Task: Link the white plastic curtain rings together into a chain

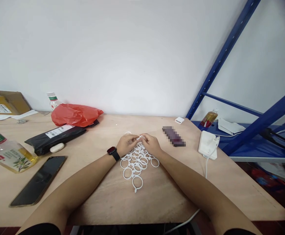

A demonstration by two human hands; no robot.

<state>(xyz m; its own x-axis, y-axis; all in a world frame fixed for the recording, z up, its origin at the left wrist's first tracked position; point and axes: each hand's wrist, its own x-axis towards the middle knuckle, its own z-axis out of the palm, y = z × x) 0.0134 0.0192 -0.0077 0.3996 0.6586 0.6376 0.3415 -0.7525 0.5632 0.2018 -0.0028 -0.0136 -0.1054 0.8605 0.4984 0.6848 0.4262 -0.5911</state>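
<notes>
My left hand (127,144) and my right hand (151,143) meet over the middle of the table, fingertips close together. Between them they pinch a white plastic ring (140,137), partly covered by the fingers. Beneath and in front of the hands spreads a pile of white plastic rings (137,168), several of them overlapping. The nearest ring (137,182) has a small tab pointing toward me. Another ring (128,133) peeks out just beyond my left hand. A dark smartwatch (112,150) is strapped on my left wrist.
On the left lie a phone (39,181), a drink bottle (10,153), a white earbud case (57,148), a black parcel (56,137) and a red plastic bag (76,115). To the right are a blurred-out dark object (173,136), a white power strip (208,145) with its cable, and a blue rack (218,62).
</notes>
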